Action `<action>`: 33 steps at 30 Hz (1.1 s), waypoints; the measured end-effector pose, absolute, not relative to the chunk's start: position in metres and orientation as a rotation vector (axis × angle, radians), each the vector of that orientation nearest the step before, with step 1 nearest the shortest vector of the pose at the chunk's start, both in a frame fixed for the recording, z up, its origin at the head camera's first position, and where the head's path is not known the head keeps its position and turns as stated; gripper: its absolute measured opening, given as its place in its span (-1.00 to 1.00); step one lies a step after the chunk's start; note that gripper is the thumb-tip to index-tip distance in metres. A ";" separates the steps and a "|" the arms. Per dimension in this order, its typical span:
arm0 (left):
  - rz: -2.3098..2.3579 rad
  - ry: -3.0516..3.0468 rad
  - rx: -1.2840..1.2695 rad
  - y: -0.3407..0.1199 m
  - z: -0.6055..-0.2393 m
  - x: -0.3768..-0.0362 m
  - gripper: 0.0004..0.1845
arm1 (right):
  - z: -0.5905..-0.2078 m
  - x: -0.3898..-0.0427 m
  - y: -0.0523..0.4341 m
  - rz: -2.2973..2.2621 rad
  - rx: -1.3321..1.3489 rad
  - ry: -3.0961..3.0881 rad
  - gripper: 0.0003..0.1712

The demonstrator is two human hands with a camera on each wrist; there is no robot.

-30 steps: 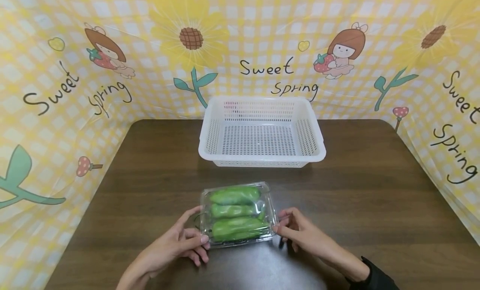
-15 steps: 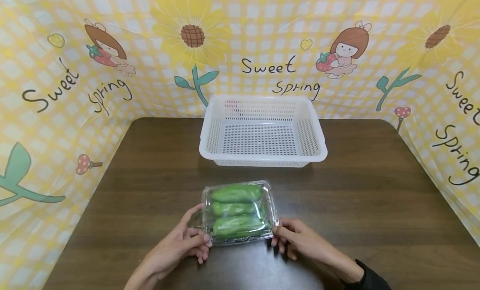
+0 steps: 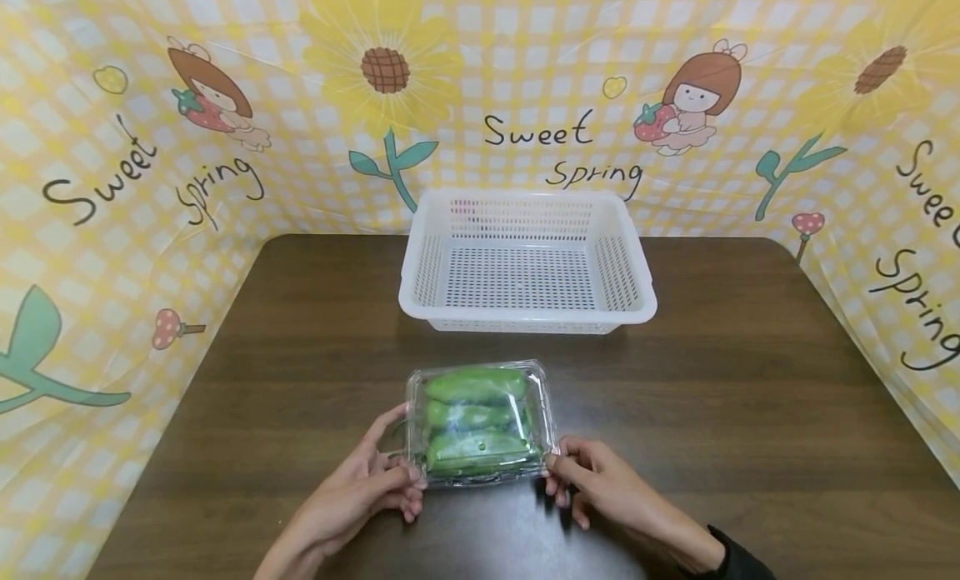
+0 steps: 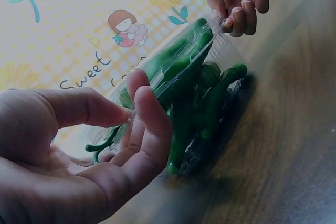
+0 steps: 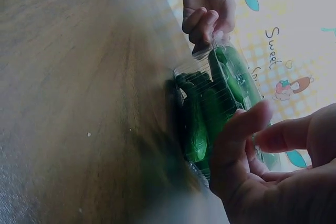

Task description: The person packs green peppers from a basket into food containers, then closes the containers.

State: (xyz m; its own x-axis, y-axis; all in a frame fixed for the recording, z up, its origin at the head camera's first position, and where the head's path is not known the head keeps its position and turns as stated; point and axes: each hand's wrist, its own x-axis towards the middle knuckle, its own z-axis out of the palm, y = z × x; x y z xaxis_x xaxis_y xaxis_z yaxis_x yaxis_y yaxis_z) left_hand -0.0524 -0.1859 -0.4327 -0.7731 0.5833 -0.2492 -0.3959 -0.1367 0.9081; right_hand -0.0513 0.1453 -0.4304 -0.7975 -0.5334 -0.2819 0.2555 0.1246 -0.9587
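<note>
A clear plastic clamshell box [image 3: 542, 401] stands on the table in the head view, with several long green peppers [image 3: 476, 386] inside. My left hand [image 3: 356, 492] pinches the near left corner of its rim between thumb and fingers. At the near right corner, my right hand [image 3: 603, 484] pinches the rim in the same way. The left wrist view shows the left thumb [image 4: 100, 108] against the plastic edge, and green stems [image 4: 100, 146] by the fingers. In the right wrist view, the ribbed side of the box shows peppers [image 5: 197, 129] through it.
Behind the box, a white perforated plastic basket [image 3: 525, 316] stands on the dark wooden table [image 3: 315, 347], with nothing in it. A yellow checked cloth [image 3: 525, 30] printed with flowers and figures hangs around the back and sides.
The near edge of the box's lid looks slightly raised, and the glare on it has shifted. Both hands keep their corners. The box has moved very slightly to the right in view.
</note>
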 end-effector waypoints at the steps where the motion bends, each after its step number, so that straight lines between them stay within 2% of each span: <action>1: 1.971 1.490 0.225 -0.186 -0.433 -0.052 -0.02 | -0.430 -0.051 0.145 -1.737 -0.266 1.819 -0.61; 23: 1.904 1.589 0.226 -0.172 -0.428 -0.060 -0.06 | -0.425 -0.056 0.167 -1.669 -0.288 1.821 -0.56; 33: 1.837 1.640 0.259 -0.162 -0.427 -0.064 -0.11 | -0.419 -0.057 0.183 -1.573 -0.340 1.892 -0.62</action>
